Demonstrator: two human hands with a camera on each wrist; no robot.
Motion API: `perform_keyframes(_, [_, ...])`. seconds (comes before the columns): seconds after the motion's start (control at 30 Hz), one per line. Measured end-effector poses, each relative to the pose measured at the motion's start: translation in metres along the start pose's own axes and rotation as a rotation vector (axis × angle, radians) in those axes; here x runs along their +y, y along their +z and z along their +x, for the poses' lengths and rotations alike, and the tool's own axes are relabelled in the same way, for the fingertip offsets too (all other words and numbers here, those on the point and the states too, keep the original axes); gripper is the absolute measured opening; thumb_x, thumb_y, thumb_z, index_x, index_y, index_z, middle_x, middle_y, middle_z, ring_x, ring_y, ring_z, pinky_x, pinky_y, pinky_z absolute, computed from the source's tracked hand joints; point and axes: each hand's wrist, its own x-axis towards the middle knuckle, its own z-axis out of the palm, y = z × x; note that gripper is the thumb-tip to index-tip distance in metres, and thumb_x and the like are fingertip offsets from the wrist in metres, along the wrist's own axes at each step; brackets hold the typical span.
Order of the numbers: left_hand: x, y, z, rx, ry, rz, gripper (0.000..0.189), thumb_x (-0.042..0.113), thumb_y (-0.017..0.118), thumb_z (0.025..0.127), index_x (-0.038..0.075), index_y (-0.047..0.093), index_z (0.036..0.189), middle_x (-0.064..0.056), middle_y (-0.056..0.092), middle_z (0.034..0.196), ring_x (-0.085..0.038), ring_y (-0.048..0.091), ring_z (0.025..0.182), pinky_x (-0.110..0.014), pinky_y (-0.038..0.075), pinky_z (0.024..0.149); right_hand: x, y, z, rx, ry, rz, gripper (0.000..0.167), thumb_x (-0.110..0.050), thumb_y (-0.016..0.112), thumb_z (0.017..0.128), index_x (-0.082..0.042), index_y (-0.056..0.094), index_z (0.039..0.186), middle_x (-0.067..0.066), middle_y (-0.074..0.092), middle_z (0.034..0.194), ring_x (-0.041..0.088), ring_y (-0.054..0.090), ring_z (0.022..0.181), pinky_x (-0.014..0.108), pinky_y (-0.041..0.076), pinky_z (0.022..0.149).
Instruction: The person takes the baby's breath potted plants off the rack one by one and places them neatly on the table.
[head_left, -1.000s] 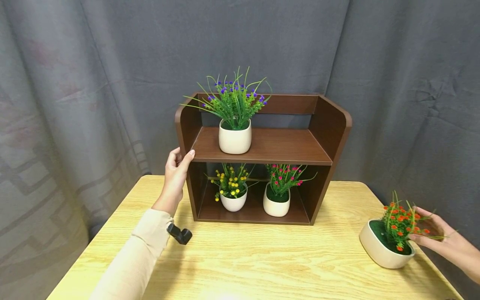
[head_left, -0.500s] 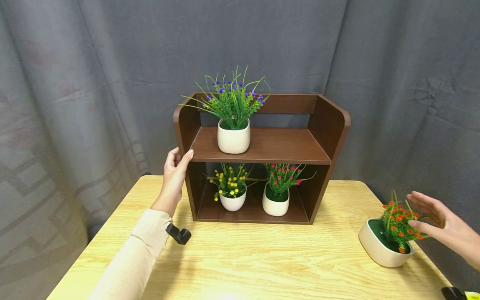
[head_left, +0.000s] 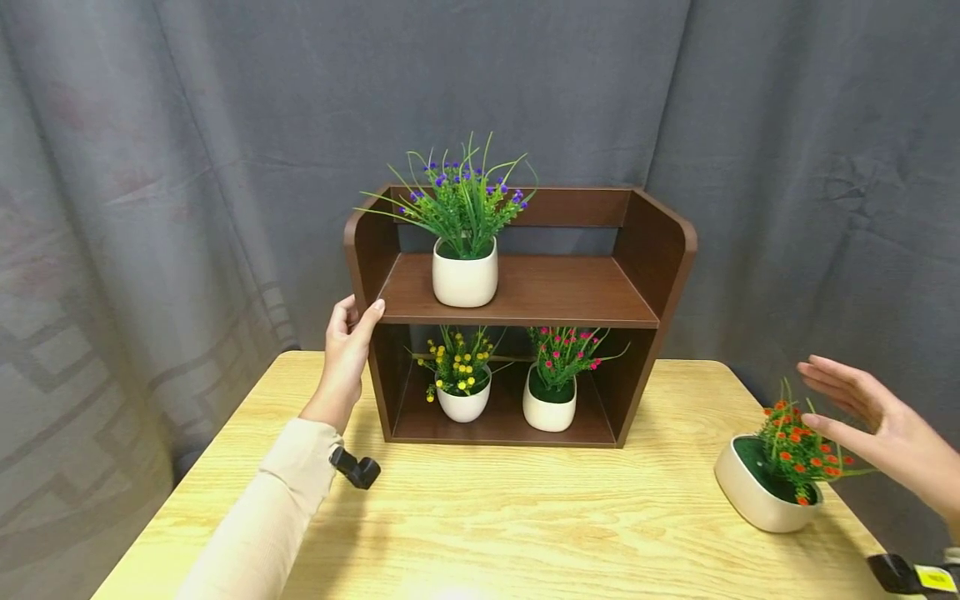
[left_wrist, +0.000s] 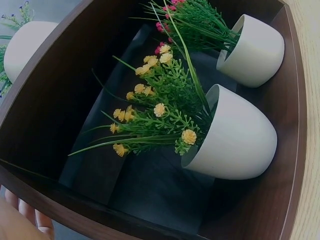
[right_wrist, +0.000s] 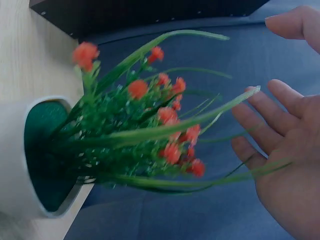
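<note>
My left hand (head_left: 347,358) holds the left side panel of a brown two-tier shelf (head_left: 517,322), thumb on its front edge and fingers round the outside. At the table's right, my right hand (head_left: 881,425) is raised above a white pot of orange flowers (head_left: 772,492). Its fingers are extended and grip nothing. The right wrist view has the orange blooms (right_wrist: 170,117) just short of the palm, with grass blades reaching towards it. On the upper tier stands a pot of purple flowers (head_left: 465,271).
The lower tier bears a pot of yellow flowers (head_left: 463,400) on the left and a pot of pink flowers (head_left: 550,404) on the right. Beneath everything is a light wooden table (head_left: 480,508). A grey curtain (head_left: 300,125) hangs behind.
My right hand has let go of the orange plant and risen away from it. The orange pot stays where it was. My left hand keeps its hold on the shelf.
</note>
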Motion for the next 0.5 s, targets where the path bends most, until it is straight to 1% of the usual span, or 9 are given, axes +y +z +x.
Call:
perform_keyframes(0.13, [0.000,0.000,0.000,-0.002,0.010,-0.009,0.044,0.027,0.067,0.097,0.008,0.051,0.133,0.001,0.046,0.109,-0.011,0.043,0.104,-0.028,0.035,0.093,-0.011,0.001,0.005,-0.021,-0.001,0.002,0.077,0.006,0.064,0.094,-0.018,0.028,0.157,-0.021,0.042,0.142,-0.014,0.037,0.124,0.005,0.025,0.092])
perform_keyframes(0.27, [-0.002,0.000,0.001,0.004,0.005,-0.003,0.047,0.028,0.067,0.097,0.006,0.050,0.135,0.001,0.043,0.109,-0.012,0.041,0.104,-0.028,0.035,0.092,-0.024,0.004,0.012,-0.044,-0.032,-0.001,0.075,0.006,0.065,0.093,-0.016,0.030,0.156,-0.016,0.044,0.145,-0.010,0.039,0.125,0.006,0.028,0.090])
perform_keyframes(0.37, [-0.002,-0.001,0.001,0.010,-0.002,0.017,0.050,0.031,0.067,0.096,0.008,0.049,0.136,0.002,0.039,0.109,-0.012,0.038,0.105,-0.028,0.034,0.092,-0.034,0.007,0.017,-0.055,-0.047,-0.001,0.075,0.004,0.066,0.093,-0.016,0.031,0.156,-0.015,0.044,0.145,-0.008,0.040,0.126,0.007,0.029,0.088])
perform_keyframes(0.43, [-0.002,-0.001,0.001,0.005,0.005,0.006,0.047,0.030,0.067,0.096,0.008,0.050,0.135,0.002,0.043,0.109,-0.012,0.041,0.104,-0.028,0.035,0.092,-0.041,0.010,0.021,-0.057,-0.070,0.009,0.075,0.006,0.066,0.092,-0.015,0.032,0.155,-0.013,0.045,0.145,-0.006,0.041,0.126,0.007,0.030,0.089])
perform_keyframes(0.5, [-0.002,-0.001,0.001,0.003,0.010,-0.006,0.042,0.030,0.068,0.096,0.012,0.052,0.131,0.002,0.046,0.108,-0.012,0.042,0.103,-0.028,0.035,0.091,-0.047,0.014,0.024,-0.066,-0.102,0.011,0.075,0.007,0.066,0.092,-0.013,0.032,0.155,-0.012,0.045,0.145,-0.005,0.041,0.126,0.008,0.031,0.091])
